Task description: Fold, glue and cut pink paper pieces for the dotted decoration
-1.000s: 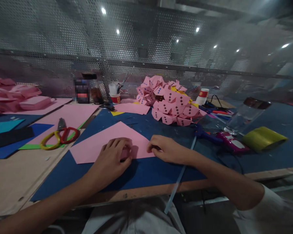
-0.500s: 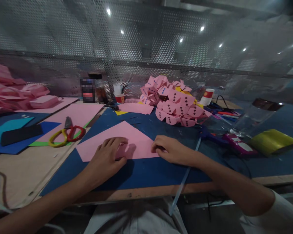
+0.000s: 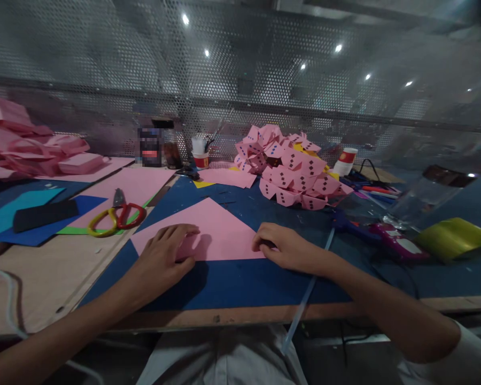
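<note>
A pink sheet of paper, with a peak at its far side and a straight near edge, lies on the blue mat before me. My left hand rests over its left part, thumb and fingers apart, with nothing between them. At the paper's right corner my right hand has its fingers curled, the thumb and fingertips closed on the edge. Behind the sheet stands a cluster of folded pink paper shapes with dark and blue dots. Scissors with one yellow and one red handle lie to the left.
A pale translucent strip crosses the table's front edge near my right forearm. Farther right are a magenta and blue tool, a yellow roll and a clear jar. Pink folded paper is piled at far left; a cup stands behind.
My left hand has slid a little left along the paper, away from my right hand. The right hand keeps its place at the corner. The whole view has shifted slightly.
</note>
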Tool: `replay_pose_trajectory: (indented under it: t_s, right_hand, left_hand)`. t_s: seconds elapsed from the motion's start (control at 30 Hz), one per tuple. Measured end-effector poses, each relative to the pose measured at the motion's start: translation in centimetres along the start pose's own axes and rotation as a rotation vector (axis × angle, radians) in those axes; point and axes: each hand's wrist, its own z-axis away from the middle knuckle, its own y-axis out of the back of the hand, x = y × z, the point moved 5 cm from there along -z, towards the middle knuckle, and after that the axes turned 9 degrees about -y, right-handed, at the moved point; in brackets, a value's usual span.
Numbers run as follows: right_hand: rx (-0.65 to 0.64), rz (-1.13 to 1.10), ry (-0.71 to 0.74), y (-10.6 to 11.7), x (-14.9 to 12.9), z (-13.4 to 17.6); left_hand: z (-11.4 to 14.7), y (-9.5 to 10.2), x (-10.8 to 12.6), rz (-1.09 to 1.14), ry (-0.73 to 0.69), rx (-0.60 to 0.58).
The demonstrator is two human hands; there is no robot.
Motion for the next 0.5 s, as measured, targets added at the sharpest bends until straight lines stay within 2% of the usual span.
replay_pose_trajectory:
  t_s: [0.5]
  right_hand:
    - [0.007,-0.012,-0.016,0.0,-0.1,0.0]
  left_hand:
    - [1.7,2.3,-2.2,-0.021,0.022,0.003]
